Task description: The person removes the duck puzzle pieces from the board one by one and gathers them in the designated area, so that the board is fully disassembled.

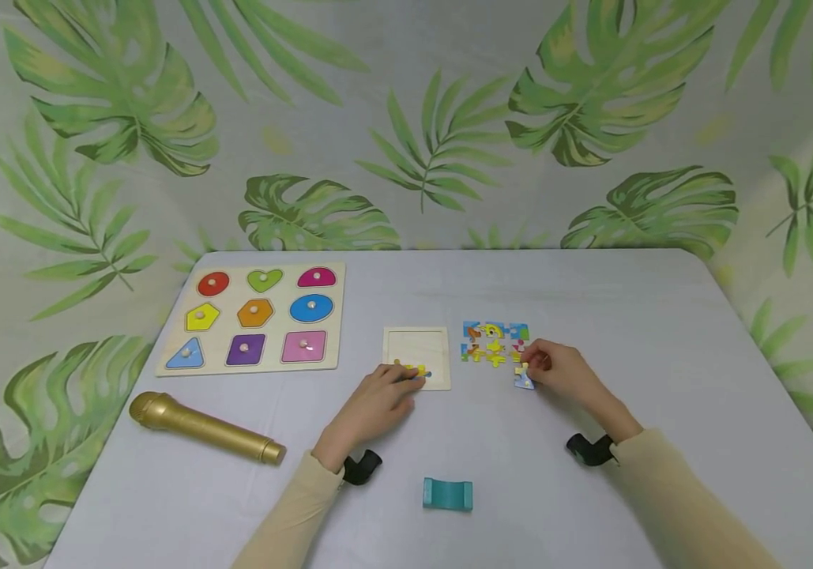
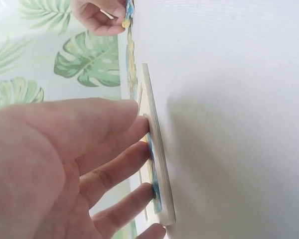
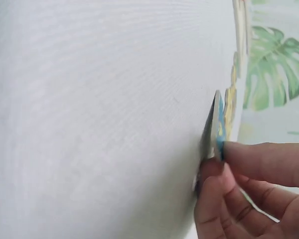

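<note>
My right hand (image 1: 566, 373) pinches a blue and yellow jigsaw piece (image 1: 523, 378) between thumb and fingers; in the right wrist view that piece (image 3: 220, 119) is tilted up on edge from the table. Just beyond it lie several loose jigsaw pieces (image 1: 494, 329) with a yellow cartoon figure. The fingertips of my left hand (image 1: 376, 401) rest on the lower part of a square wooden puzzle tray (image 1: 416, 345), touching jigsaw pieces (image 1: 420, 369) along its near side. In the left wrist view these fingers are spread, and the tray (image 2: 159, 164) shows edge-on. My fingers partly cover those pieces.
To the left lies a wooden shape board (image 1: 221, 341) with knobbed shapes. A gold microphone (image 1: 207, 427) is in front of it. Near the table's front, a teal curved block (image 1: 448, 495) lies between my forearms. A leaf-patterned cloth (image 1: 434, 150) hangs behind the table.
</note>
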Tool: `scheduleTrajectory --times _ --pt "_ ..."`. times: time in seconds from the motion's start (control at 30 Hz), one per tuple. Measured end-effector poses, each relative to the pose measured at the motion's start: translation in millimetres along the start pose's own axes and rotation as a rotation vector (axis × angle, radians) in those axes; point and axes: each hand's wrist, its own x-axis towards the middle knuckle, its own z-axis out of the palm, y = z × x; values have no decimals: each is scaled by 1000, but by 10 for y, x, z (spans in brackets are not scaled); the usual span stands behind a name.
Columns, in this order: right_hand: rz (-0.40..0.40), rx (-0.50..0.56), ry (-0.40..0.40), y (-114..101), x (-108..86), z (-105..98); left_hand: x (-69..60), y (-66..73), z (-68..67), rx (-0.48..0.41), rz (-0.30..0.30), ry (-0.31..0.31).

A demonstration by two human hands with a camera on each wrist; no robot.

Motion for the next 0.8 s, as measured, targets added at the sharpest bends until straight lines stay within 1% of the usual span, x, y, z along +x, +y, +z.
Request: scheduleTrajectory --times 0.1,0.17,0.23,0.27,0.33,0.4,0.47,0.57,0.67,0.8 --pt "-7 -90 3 -43 6 32 -5 -20 -2 -16 2 -6" --pt "-27 -136 6 -67 8 46 -15 -42 -6 -36 3 -10" --pt "-51 -168 14 -92 13 57 -28 -64 -12 -56 4 -10" --pt "-62 -164 15 -117 14 60 -35 -76 -13 -60 5 -12" --pt "-83 -146 23 -172 31 79 -53 -94 -25 -64 4 -11" --pt "-135 -104 22 -248 66 116 -72 -105 -42 -66 3 2" --pt "-198 -43 7 -344 124 172 -91 -111 -66 -64 -3 21" --pt "-272 28 -31 -510 226 296 -113 -121 -93 -62 -12 45" --pt "-311 85 -77 -685 333 439 -129 -141 -104 -53 -19 49" --pt "-330 120 -127 -870 447 603 -143 -160 -105 -67 -13 51"
